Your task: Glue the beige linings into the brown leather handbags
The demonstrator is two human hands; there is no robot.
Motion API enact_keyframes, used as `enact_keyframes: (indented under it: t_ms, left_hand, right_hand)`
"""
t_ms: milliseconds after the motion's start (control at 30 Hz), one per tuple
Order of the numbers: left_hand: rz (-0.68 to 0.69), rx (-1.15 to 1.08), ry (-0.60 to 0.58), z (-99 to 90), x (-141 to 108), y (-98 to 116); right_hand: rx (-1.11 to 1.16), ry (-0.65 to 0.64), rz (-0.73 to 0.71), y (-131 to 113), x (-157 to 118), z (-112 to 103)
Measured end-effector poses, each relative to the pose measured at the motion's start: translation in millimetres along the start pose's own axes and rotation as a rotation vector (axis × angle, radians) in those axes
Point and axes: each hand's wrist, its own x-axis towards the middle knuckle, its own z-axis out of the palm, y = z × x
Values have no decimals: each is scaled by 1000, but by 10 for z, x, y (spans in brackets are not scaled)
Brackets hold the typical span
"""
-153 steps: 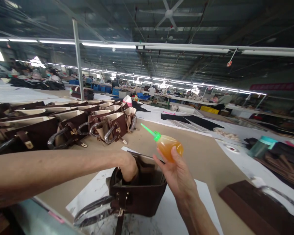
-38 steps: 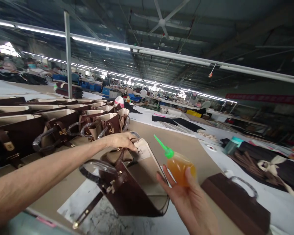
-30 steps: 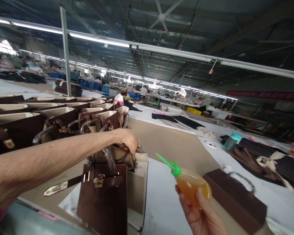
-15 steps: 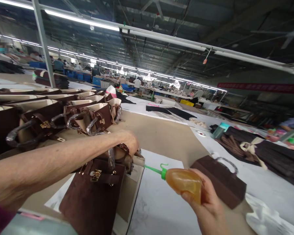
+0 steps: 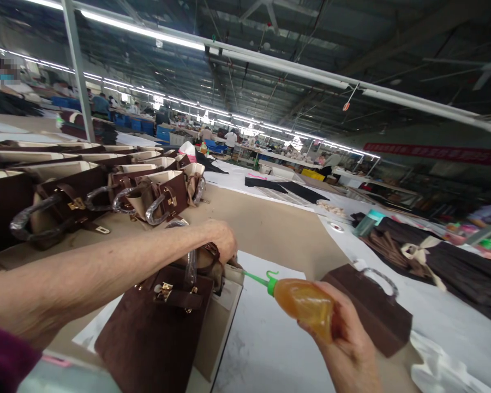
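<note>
So the right hand (image 5: 347, 330) is tipping that squeeze bottle (image 5: 305, 305) over now; a second ago its green nozzle (image 5: 257, 279) was angling up, well apart from the bag. Now the bottle's lying nearly level and the tip is sitting right at the edge of the handbag (image 5: 151, 333), though I can't tell if it's touching. The fingers are wrapping snugly around the bottle. The left hand (image 5: 223, 240) is curling over the bag's far edge, fingertips hidden, so I can't tell how tight it's pinching.

The bag's leaning over on a smudged white sheet (image 5: 265, 338), front panel facing up, mouth opening to the right. It's looking dark brown, smooth and boxy, with a beige lining (image 5: 216, 327) showing, gold-tone hardware (image 5: 163, 293) shining and clear plastic wrinkling around the handle (image 5: 191, 267). The bottle's see-through and rounded, holding amber liquid. Another brown bag (image 5: 370, 308) is lying off to the right.
</note>
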Motion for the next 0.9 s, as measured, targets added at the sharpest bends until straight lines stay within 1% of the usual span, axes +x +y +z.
enact_keyframes:
  t_ms: [100,167,233,300,367,467,567,600,700,800,900]
  left_hand:
    - [12,-6,-23,16,33,-21]
    - [24,-12,-40,26,65,-41]
    - [40,-18,-50,34,96,-58]
    - [47,-19,-57,38,119,-67]
    - [44,-18,-56,38,131,-68]
    - [36,-17,-42,34,135,-64]
    - [52,-17,-30,31,121,-58]
    - [60,-16,-28,30,111,-55]
    - [63,-6,-16,29,70,-32]
    - [52,6,0,28,25,4]
    - [57,9,16,31,7,33]
  right_hand:
    - [0,24,-7,-19,8,26]
    - [11,36,-46,8,1,31]
    - [19,-1,-92,62,-23,23]
    - [26,-66,-115,112,-60,11]
    - [51,-75,-64,126,-96,11]
    - [80,-6,57,66,-99,39]
    - [110,74,85,-18,-34,74]
    - [129,80,85,-29,-12,80]
    - [180,20,101,12,10,80]
    - [170,-60,161,102,-38,68]
    - [160,-61,258,126,-83,62]
